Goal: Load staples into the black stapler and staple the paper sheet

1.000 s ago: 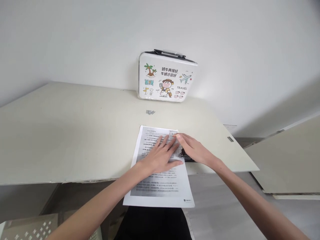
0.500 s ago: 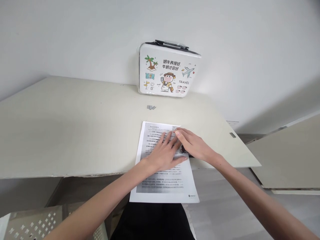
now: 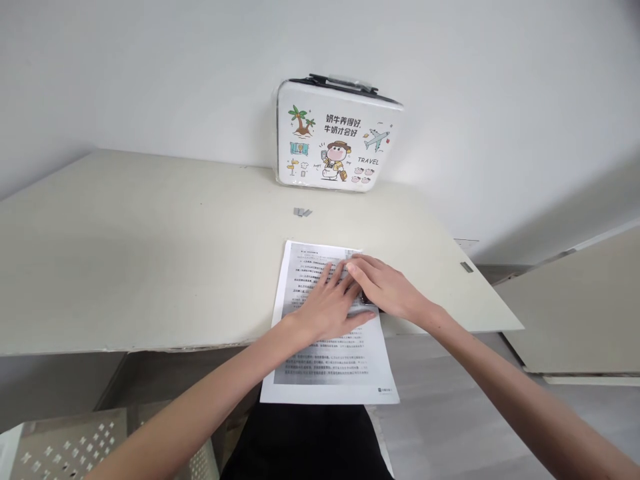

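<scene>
Printed sheets of paper (image 3: pixel 330 393) lie over the front edge of the table, their lower part hanging past it. My left hand (image 3: pixel 330 313) rests flat on the print with its fingers spread. Over the sheets' right edge, my right hand (image 3: pixel 385 287) curls down on a small dark stapler (image 3: pixel 369 298). Most of the stapler is covered by that hand, so its shape is only partly seen. The two hands touch near the fingertips.
Small grey staple strips (image 3: pixel 302 212) lie beyond the paper, and another grey strip (image 3: pixel 466 267) is near the table's right edge. A white cartoon-printed case (image 3: pixel 340 143) stands against the wall. A perforated basket (image 3: pixel 70 447) is below at left.
My right hand has pressed slightly lower over the stapler, and less of the dark part shows. My left hand and the paper stay in place.
</scene>
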Demonstrator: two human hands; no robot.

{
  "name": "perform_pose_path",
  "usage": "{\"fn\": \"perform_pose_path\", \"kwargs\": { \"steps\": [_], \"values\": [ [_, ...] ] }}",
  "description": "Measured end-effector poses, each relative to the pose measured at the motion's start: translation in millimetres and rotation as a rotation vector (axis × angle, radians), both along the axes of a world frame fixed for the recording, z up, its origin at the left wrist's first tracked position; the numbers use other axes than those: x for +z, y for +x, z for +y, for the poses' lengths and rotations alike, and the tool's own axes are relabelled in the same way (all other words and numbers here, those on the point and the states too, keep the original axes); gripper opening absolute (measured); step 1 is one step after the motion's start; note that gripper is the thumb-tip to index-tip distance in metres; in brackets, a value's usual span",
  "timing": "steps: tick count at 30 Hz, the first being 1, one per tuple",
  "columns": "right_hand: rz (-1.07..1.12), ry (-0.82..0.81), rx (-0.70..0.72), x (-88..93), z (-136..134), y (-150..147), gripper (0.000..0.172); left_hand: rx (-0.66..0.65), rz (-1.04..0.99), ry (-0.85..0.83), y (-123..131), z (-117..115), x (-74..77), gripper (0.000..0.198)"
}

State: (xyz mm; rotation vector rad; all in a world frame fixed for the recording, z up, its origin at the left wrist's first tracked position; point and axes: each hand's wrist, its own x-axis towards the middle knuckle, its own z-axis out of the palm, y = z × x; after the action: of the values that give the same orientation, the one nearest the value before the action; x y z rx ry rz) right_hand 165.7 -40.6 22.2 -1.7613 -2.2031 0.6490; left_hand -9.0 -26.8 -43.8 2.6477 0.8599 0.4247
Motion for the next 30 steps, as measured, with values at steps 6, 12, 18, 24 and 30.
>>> {"fn": "perform_pose_path", "kwargs": {
  "steps": [6, 12, 18, 24, 30],
  "values": [
    [-0.117, 0.002, -0.012, -4.3, 0, -4, 0.053, 0.010, -0.002, 0.036, 0, 0, -3.1, 0.079],
    [-0.295, 0.058, -0.020, -11.8, 3, -10, 0.052, 0.025, -0.037, 0.080, 1, 0, -7.0, 0.081],
    [-0.472, 0.190, 0.017, -24.7, 5, -16, 0.054, 0.020, 0.030, 0.082, 0, 0, -3.1, 0.078],
    [-0.499, 0.249, 0.035, -31.2, 7, -19, 0.054, 0.015, 0.056, 0.089, -2, 0, -1.5, 0.076],
    [-0.046, 0.262, -0.052, -17.7, 0, 4, 0.051, 0.046, 0.041, 0.032, -8, -3, 3.0, 0.081]
  ]
}}
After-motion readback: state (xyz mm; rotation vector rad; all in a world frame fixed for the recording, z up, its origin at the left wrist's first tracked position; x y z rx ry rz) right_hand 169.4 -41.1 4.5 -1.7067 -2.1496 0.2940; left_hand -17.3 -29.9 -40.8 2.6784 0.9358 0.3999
